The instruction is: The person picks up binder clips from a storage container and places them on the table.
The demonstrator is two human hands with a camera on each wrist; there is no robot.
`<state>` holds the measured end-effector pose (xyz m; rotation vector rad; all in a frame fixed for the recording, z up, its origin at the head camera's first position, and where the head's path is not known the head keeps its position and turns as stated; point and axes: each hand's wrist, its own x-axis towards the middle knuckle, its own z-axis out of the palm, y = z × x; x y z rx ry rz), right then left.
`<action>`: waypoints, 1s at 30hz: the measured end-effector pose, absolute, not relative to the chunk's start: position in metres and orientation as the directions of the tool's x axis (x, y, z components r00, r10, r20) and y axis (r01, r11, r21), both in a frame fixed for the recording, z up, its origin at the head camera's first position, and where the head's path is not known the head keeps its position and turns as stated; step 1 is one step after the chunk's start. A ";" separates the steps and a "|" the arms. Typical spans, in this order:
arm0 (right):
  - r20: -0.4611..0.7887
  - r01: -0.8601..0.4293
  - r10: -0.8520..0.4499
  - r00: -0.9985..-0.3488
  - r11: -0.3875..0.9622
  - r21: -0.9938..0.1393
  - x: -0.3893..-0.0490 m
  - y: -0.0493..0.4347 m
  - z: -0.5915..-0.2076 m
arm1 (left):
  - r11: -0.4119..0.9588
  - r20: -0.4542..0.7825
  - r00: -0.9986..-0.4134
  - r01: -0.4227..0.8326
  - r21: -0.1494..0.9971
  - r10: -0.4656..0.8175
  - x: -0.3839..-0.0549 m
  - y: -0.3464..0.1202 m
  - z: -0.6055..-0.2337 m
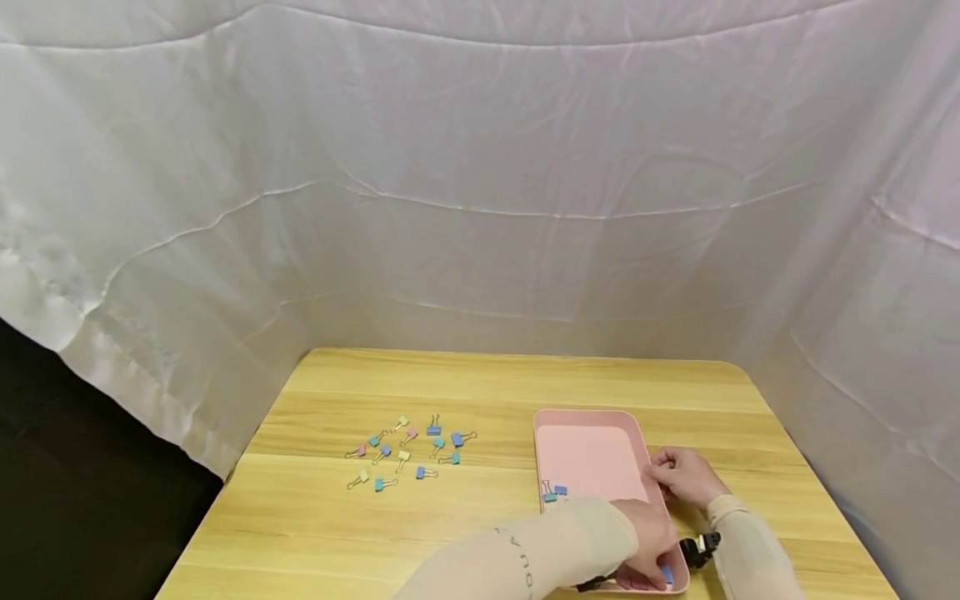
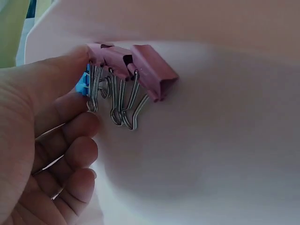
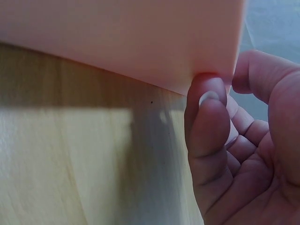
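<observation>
Toward the lower right of the head view, the left hand (image 1: pixel 647 533) reaches into a pink tray (image 1: pixel 585 450); in its wrist view, thumb and fingers close narrowly on the leftmost pink binder clip (image 2: pixel 97 54), with two other pink clips (image 2: pixel 153 70) just to its right — and a blue clip (image 2: pixel 82 85) partly hidden by the hand. The right hand (image 1: pixel 686 477) pinches the tray's right edge. Near the tray's left wall lies a teal clip (image 1: pixel 550 497); scattered clips (image 1: pixel 421 472) in several colours lie on the wooden table (image 1: pixel 315 533), left of and below the frame's centre
</observation>
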<state>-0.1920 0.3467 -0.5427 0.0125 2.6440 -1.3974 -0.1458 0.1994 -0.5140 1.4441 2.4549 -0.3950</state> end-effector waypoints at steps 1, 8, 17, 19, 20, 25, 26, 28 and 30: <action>-0.139 0.082 -0.059 -0.988 0.562 -0.823 -0.192 0.346 -0.542 | 0.459 -0.358 -0.463 0.883 -0.101 0.811 -0.145 0.200 -0.514; -0.156 0.120 -0.018 -0.988 0.551 -0.826 -0.192 0.344 -0.542 | 0.420 -0.355 -0.431 0.901 -0.112 0.830 -0.144 0.205 -0.517; -0.161 0.129 -0.010 -0.987 0.551 -0.825 -0.193 0.344 -0.543 | 0.448 -0.450 -0.407 0.894 -0.017 0.795 -0.149 0.207 -0.515; -0.168 0.140 0.000 -0.986 0.548 -0.825 -0.194 0.344 -0.544 | 0.454 -0.440 -0.419 0.891 -0.029 0.794 -0.149 0.206 -0.515; -0.172 0.147 0.005 -0.985 0.544 -0.826 -0.194 0.344 -0.544 | 0.453 -0.432 -0.424 0.891 -0.038 0.796 -0.149 0.206 -0.515; -0.166 0.139 0.000 -0.986 0.545 -0.827 -0.194 0.345 -0.544 | 0.426 -0.363 -0.431 0.899 -0.099 0.826 -0.146 0.207 -0.515; -0.165 0.137 -0.002 -0.986 0.545 -0.827 -0.193 0.345 -0.544 | 0.425 -0.355 -0.433 0.899 -0.104 0.829 -0.146 0.207 -0.516; -0.168 0.144 0.004 -0.986 0.542 -0.828 -0.194 0.345 -0.545 | 0.433 -0.370 -0.435 0.896 -0.093 0.821 -0.147 0.207 -0.516; -0.167 0.141 0.003 -0.986 0.545 -0.826 -0.194 0.345 -0.545 | 0.450 -0.394 -0.441 0.890 -0.075 0.806 -0.148 0.207 -0.516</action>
